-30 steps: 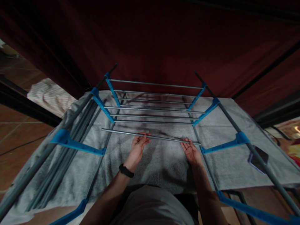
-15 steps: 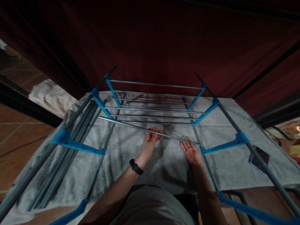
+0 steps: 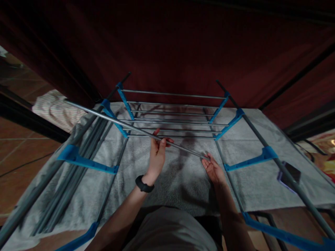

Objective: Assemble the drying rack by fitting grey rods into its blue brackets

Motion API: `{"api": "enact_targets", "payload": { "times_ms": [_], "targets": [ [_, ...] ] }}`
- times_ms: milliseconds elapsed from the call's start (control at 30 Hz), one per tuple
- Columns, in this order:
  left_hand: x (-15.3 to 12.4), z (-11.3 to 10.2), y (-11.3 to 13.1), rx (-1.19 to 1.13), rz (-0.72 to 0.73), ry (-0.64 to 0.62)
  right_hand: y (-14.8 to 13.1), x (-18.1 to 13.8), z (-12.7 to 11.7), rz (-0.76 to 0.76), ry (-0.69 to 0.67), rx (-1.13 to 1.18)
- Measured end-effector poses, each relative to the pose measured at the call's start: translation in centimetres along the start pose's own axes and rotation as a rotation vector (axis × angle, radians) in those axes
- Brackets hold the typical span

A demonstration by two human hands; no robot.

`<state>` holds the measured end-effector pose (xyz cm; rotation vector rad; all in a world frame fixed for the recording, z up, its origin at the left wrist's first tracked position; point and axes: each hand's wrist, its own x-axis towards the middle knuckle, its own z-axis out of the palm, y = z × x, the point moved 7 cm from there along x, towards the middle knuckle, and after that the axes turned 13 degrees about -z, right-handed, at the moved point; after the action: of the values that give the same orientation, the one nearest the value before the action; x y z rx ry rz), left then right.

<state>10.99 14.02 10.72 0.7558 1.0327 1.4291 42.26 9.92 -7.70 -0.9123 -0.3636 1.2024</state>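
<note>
A loose grey metal rod (image 3: pixel 117 122) slants from the upper left down to the lower right across a drying rack. My left hand (image 3: pixel 157 153), with a black band on its wrist, is closed around the rod near its middle. My right hand (image 3: pixel 213 169) lies palm up with its fingers spread, and the rod's right end rests on its fingertips. The rack has grey rails (image 3: pixel 172 120) fitted between blue plastic brackets (image 3: pixel 112 116), and it lies on a grey towel (image 3: pixel 178 181).
Several spare grey rods (image 3: pixel 70 181) lie along the rack's left side. A dark phone (image 3: pixel 288 176) sits on the towel at the right. A dark red curtain (image 3: pixel 170 48) hangs behind. A striped cloth (image 3: pixel 53 108) lies on the tiled floor at the left.
My left hand has lifted the rod and drawn it leftward; its left end rose up and out past the left bracket. The right end left the right bracket and now rests on my right fingertips.
</note>
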Motion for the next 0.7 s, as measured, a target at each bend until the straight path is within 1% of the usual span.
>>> {"api": "enact_targets", "payload": {
  "times_ms": [67, 167, 300, 433, 567, 700],
  "targets": [
    [0.2, 0.0, 1.1, -0.011, 0.011, 0.018, 0.1, -0.3, 0.5, 0.004, -0.060, -0.039],
    [0.1, 0.6, 1.6, 0.007, 0.028, -0.001, 0.4, -0.8, 1.0, 0.027, -0.138, -0.087],
    [-0.6, 2.1, 0.3, 0.073, 0.043, -0.091, 0.5, -0.9, 1.5, 0.038, -0.210, -0.161],
    [-1.5, 2.9, -1.5, 0.138, 0.023, -0.131, 0.3, -1.2, 2.3, 0.070, -0.268, -0.246],
    [-2.3, 3.7, -2.4, 0.244, 0.023, -0.191, 0.6, -2.2, 4.0, 0.122, -0.335, -0.346],
    [-2.5, 3.9, -2.5, 0.254, 0.027, -0.214, 2.4, -3.8, 6.4, 0.168, -0.426, -0.381]
  ]
}}
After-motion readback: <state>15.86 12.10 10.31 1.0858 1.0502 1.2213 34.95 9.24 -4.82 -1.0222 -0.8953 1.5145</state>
